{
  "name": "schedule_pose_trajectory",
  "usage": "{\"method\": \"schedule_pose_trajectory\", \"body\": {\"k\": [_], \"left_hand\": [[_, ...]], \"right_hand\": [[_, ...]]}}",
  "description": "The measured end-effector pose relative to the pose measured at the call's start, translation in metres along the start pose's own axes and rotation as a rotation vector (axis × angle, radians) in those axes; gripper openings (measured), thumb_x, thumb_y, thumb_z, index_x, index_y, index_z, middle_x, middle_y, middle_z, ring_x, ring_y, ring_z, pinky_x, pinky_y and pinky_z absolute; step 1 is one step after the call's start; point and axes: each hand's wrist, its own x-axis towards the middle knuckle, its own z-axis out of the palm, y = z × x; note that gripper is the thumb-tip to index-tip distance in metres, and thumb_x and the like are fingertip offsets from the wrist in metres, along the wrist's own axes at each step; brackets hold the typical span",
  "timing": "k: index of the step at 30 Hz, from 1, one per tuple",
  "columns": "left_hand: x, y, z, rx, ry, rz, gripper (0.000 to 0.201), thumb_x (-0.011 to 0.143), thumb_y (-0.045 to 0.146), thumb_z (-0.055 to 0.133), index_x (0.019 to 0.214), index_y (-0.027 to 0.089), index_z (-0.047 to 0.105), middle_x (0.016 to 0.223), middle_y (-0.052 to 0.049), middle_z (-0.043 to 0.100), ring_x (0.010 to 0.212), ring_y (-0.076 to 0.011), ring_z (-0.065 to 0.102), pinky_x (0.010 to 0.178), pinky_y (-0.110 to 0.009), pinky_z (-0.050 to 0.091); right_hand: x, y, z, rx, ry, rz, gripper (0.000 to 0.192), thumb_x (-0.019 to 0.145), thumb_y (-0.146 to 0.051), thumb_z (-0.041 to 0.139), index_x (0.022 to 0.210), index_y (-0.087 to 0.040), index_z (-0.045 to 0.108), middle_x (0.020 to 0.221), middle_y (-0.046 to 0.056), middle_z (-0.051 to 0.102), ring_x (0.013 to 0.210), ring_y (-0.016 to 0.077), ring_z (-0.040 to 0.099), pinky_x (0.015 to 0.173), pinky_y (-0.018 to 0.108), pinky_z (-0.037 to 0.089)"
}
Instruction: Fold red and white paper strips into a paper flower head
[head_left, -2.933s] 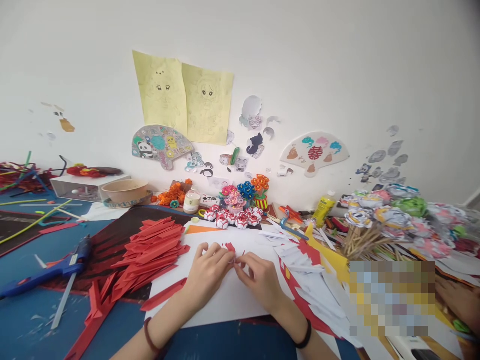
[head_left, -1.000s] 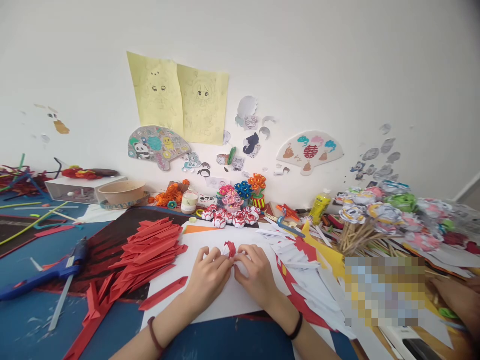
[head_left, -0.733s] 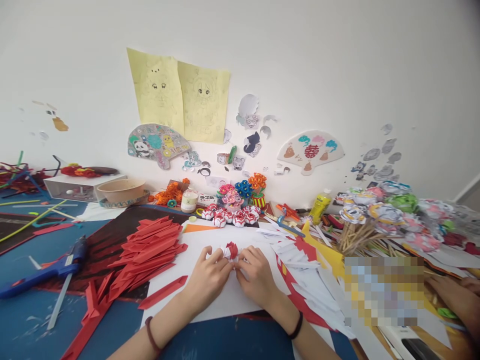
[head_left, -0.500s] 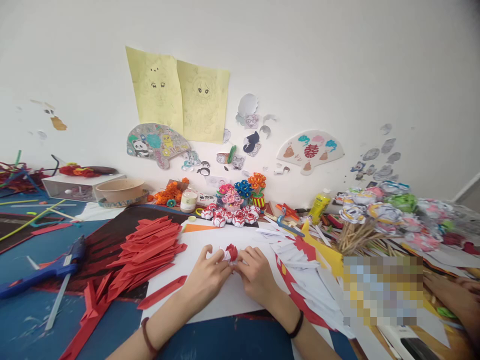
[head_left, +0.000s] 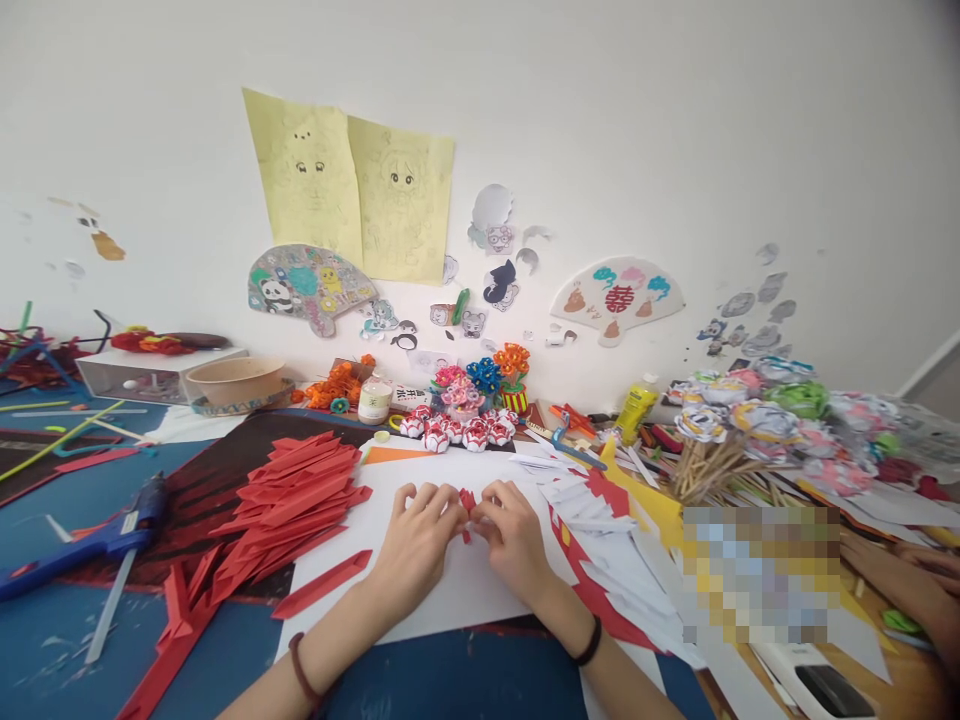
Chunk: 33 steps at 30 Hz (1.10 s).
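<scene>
Over a white sheet (head_left: 420, 615), my left hand (head_left: 421, 535) and my right hand (head_left: 516, 538) meet with fingertips pinched on a small folded red paper piece (head_left: 466, 499). Fingers cover most of it, so its full shape is hidden. A pile of folded red paper strips (head_left: 300, 495) lies to the left, with one loose red strip (head_left: 322, 585) beside my left wrist. On the right, folded white paper strips (head_left: 589, 515) are spread out. Behind my hands stand several red-and-white paper flowers (head_left: 474, 434).
A blue glue gun (head_left: 112, 540) lies at left, near a beige bowl (head_left: 238, 382). A yellow bottle (head_left: 636, 410) and a bundle of paper flowers on sticks (head_left: 709, 470) stand at right. Another person's hands (head_left: 900, 580) rest at the far right, beside a blurred patch.
My fingers have shifted around the paper piece; its white part, visible before, is now out of sight and a red bit shows below. The view has moved slightly.
</scene>
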Motion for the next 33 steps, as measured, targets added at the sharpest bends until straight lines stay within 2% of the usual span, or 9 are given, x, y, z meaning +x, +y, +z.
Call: {"method": "schedule_pose_trajectory", "body": {"k": [3,5,7,11,14,19,25,33], "left_hand": [[0.002,0.004,0.0,-0.014,0.021,-0.1,0.018,0.094,0.012,0.044,0.087,0.02,0.058,0.097,-0.004,0.062,0.087,-0.0213,0.049,0.082,-0.04,0.03],[0.003,0.003,-0.001,-0.021,0.071,-0.194,0.017,0.096,0.017,0.045,0.087,0.021,0.059,0.095,-0.004,0.061,0.087,-0.0219,0.049,0.08,-0.04,0.03],[0.003,0.0,-0.001,-0.04,0.11,-0.283,0.016,0.096,0.021,0.047,0.087,0.021,0.06,0.093,-0.004,0.061,0.086,-0.0225,0.048,0.076,-0.038,0.031],[0.003,-0.003,0.0,-0.113,0.128,-0.36,0.013,0.094,0.023,0.051,0.086,0.022,0.061,0.094,-0.004,0.06,0.087,-0.0231,0.047,0.073,-0.037,0.031],[0.003,0.001,0.002,-0.186,0.126,-0.378,0.013,0.094,0.023,0.052,0.085,0.022,0.061,0.098,-0.004,0.06,0.088,-0.023,0.047,0.075,-0.037,0.032],[0.005,0.002,-0.001,-0.26,0.073,-0.368,0.015,0.093,0.022,0.052,0.081,0.022,0.061,0.096,-0.002,0.061,0.088,-0.0214,0.048,0.076,-0.037,0.032],[0.008,0.0,-0.01,-0.239,0.046,-0.314,0.014,0.093,0.033,0.055,0.085,0.027,0.065,0.1,-0.001,0.062,0.091,-0.0217,0.049,0.079,-0.039,0.03],[0.009,0.002,-0.014,-0.259,0.031,-0.275,0.014,0.091,0.025,0.055,0.08,0.023,0.063,0.102,-0.002,0.062,0.094,-0.0219,0.049,0.081,-0.04,0.031]], "right_hand": [[0.001,-0.005,-0.003,0.027,0.042,0.039,0.015,0.085,-0.009,0.055,0.076,-0.02,0.059,0.085,0.003,0.053,0.079,0.019,0.049,0.068,0.031,0.037],[0.002,-0.009,-0.006,0.032,0.092,0.037,0.007,0.09,-0.019,0.054,0.087,-0.02,0.06,0.092,0.005,0.054,0.083,0.0204,0.05,0.072,0.032,0.039],[0.002,-0.013,-0.009,0.015,0.15,0.01,0.011,0.09,-0.028,0.057,0.095,-0.019,0.06,0.094,0.007,0.056,0.085,0.0217,0.051,0.074,0.034,0.039],[-0.001,-0.015,-0.007,-0.13,0.104,-0.09,0.021,0.087,-0.039,0.063,0.08,-0.02,0.061,0.077,0.003,0.059,0.074,0.0198,0.051,0.069,0.033,0.035],[-0.004,-0.013,-0.001,-0.212,0.078,-0.145,0.018,0.091,-0.034,0.058,0.08,-0.02,0.062,0.073,0.002,0.061,0.071,0.0179,0.053,0.065,0.031,0.033],[-0.006,-0.014,0.004,-0.314,0.142,-0.185,0.024,0.093,-0.024,0.05,0.071,-0.018,0.059,0.062,0.0,0.055,0.057,0.0141,0.049,0.056,0.029,0.029],[-0.007,-0.016,0.004,-0.325,0.131,-0.193,0.024,0.092,-0.019,0.047,0.07,-0.018,0.059,0.063,0.0,0.056,0.055,0.0132,0.049,0.055,0.028,0.03],[-0.007,-0.012,0.006,-0.277,0.074,-0.206,0.022,0.09,-0.02,0.049,0.07,-0.019,0.059,0.06,0.0,0.058,0.052,0.0123,0.051,0.054,0.026,0.031]]}}
